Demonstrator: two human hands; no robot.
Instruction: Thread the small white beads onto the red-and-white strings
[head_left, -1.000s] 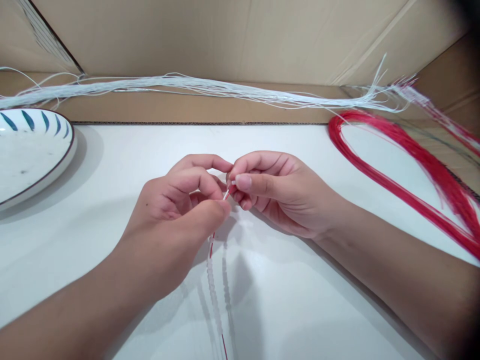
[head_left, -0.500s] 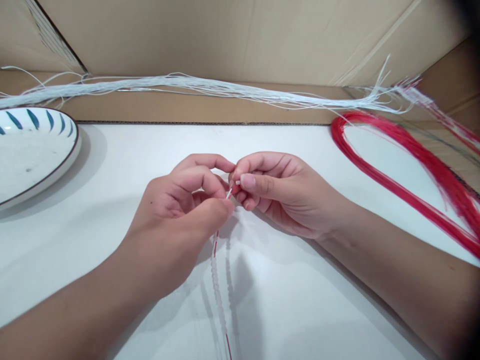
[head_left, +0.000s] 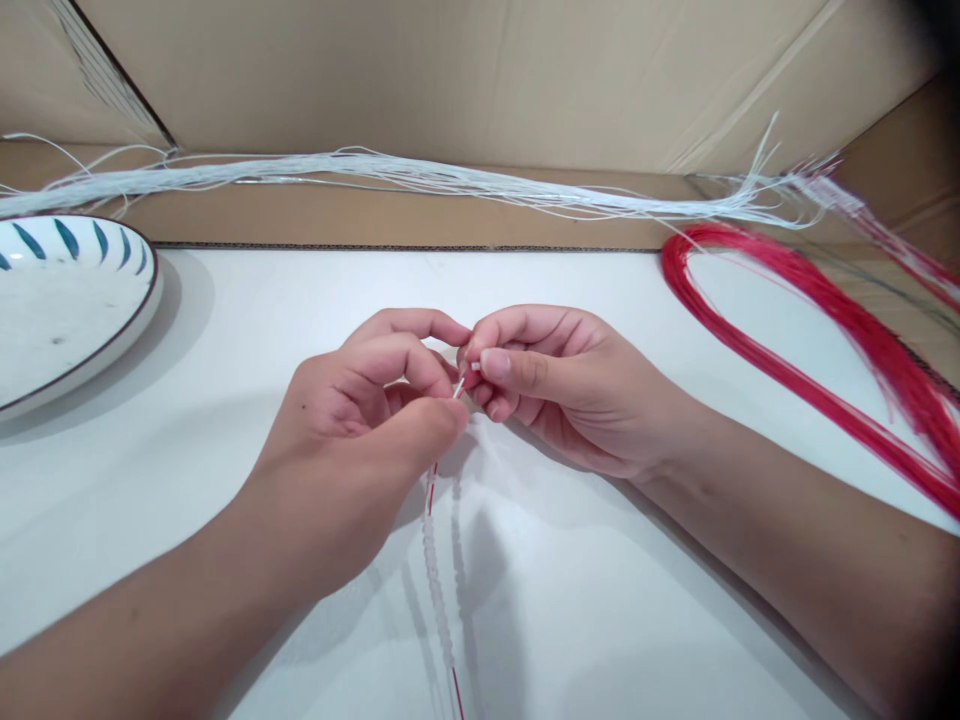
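My left hand (head_left: 360,430) is closed in a pinch, thumb against forefinger, on a thin red cord strung with small clear beads. The beaded stretch (head_left: 435,580) hangs below my left thumb, with bare red cord (head_left: 457,690) under it. A thin white tip (head_left: 458,387) sticks out past the left thumb. Right beside it, my right hand (head_left: 570,385) pinches a tiny white piece (head_left: 475,366) with a bit of red next to it. Whether that is a bead or a cord end is too small to tell. The fingertips of both hands meet.
At the left stands a white plate (head_left: 112,345) with blue leaf marks. A loop of red cords (head_left: 720,340) lies to the right. White strands (head_left: 450,178) stretch along the cardboard (head_left: 450,222) at the back of the white table (head_left: 637,620).
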